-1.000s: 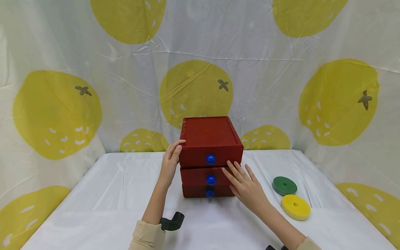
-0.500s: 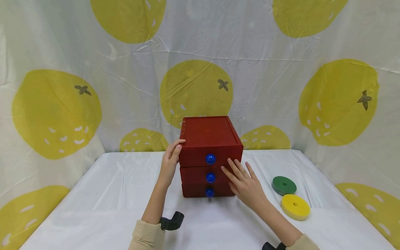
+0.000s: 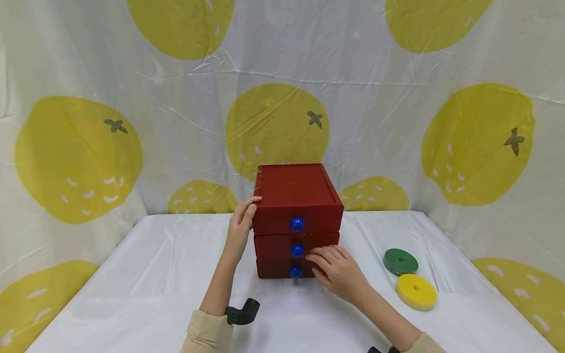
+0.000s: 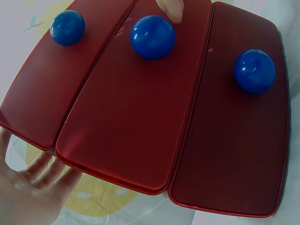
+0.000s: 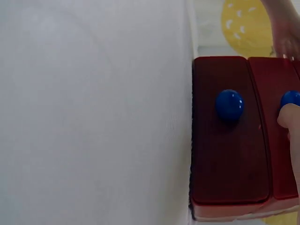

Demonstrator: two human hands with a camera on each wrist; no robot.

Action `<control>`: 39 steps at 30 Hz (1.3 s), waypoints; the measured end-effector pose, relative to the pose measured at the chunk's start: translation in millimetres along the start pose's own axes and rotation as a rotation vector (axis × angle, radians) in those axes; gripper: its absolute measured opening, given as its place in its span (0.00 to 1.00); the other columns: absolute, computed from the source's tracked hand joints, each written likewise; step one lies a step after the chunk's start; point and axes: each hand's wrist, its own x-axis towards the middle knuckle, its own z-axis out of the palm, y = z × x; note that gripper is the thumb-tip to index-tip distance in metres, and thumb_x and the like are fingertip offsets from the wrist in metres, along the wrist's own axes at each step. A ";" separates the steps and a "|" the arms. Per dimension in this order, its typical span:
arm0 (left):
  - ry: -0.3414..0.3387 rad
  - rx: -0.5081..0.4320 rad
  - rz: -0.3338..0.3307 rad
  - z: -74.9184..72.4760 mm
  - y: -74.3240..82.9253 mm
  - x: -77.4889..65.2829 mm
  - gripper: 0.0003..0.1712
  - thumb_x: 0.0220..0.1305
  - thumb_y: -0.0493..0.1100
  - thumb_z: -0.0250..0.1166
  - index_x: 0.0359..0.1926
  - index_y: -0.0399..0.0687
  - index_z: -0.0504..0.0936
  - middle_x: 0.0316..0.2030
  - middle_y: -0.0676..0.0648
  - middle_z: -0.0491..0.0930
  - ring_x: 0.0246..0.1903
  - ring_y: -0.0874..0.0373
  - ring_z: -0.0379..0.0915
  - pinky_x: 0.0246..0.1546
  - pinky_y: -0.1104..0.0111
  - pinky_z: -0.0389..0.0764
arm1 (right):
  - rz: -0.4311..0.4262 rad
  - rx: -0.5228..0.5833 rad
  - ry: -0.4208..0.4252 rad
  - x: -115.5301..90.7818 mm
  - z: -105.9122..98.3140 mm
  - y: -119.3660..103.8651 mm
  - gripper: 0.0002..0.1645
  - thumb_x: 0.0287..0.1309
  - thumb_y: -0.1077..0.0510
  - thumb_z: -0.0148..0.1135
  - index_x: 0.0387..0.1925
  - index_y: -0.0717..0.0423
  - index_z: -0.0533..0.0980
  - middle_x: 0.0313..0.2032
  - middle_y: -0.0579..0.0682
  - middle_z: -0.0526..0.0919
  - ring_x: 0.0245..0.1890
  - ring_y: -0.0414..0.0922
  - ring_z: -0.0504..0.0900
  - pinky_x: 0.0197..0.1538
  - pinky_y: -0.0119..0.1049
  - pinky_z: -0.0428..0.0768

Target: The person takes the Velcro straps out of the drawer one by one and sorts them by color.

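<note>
One green disc (image 3: 396, 263), one yellow disc (image 3: 416, 295) lay at red drawers' (image 3: 282, 220) four o'clock, left hand (image 3: 240, 226) fingers spread at nine, right hand (image 3: 337, 270) fingers had bent by middle knob (image 3: 297, 250), pinch unclear

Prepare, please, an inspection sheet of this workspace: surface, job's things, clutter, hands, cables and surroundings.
Surface: table under a white, lightly creased cloth.
Job's things: red drawer unit, three drawers stacked, each with one blue knob; whether the middle drawer is fully shut, cannot tell.
Clutter: green disc and yellow disc, to the right of the unit, the yellow one nearer the person.
Hands: left hand touches the unit's left side; right hand has its fingertips beside the middle knob, contact unclear.
Cables: nothing seen.
Surroundings: white backdrop printed with yellow fruit; black device on the left wrist.
</note>
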 end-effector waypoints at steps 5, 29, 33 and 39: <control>-0.004 -0.002 0.005 -0.1 -1.9 0.3 0.19 0.68 0.51 0.48 0.55 0.51 0.73 0.52 0.50 0.67 0.45 0.56 0.65 0.42 0.66 0.69 | -0.040 0.012 -0.060 2.8 5.5 -6.9 0.18 0.51 0.51 0.62 0.45 0.49 0.77 0.43 0.46 0.80 0.43 0.42 0.77 0.48 0.38 0.74; -0.003 0.012 -0.001 -0.2 -0.5 0.9 0.20 0.67 0.54 0.48 0.55 0.55 0.72 0.55 0.51 0.66 0.46 0.56 0.65 0.43 0.65 0.69 | -0.074 -0.027 -0.438 -1.4 11.3 -27.3 0.37 0.45 0.46 0.66 0.59 0.47 0.68 0.60 0.44 0.71 0.58 0.42 0.71 0.57 0.38 0.69; 0.004 0.016 -0.005 -0.2 -0.4 1.0 0.20 0.67 0.54 0.48 0.55 0.55 0.72 0.55 0.51 0.66 0.45 0.56 0.66 0.42 0.65 0.69 | -0.061 -0.002 -0.469 -0.9 10.6 -29.8 0.37 0.46 0.46 0.66 0.60 0.48 0.68 0.60 0.45 0.71 0.58 0.43 0.70 0.57 0.38 0.70; -0.004 0.002 -0.015 -0.2 -1.7 0.1 0.20 0.67 0.55 0.48 0.56 0.55 0.72 0.56 0.52 0.66 0.48 0.56 0.66 0.46 0.61 0.70 | -0.036 0.073 -0.470 -0.3 10.7 -32.5 0.34 0.48 0.47 0.66 0.58 0.46 0.69 0.58 0.47 0.72 0.56 0.44 0.71 0.55 0.37 0.72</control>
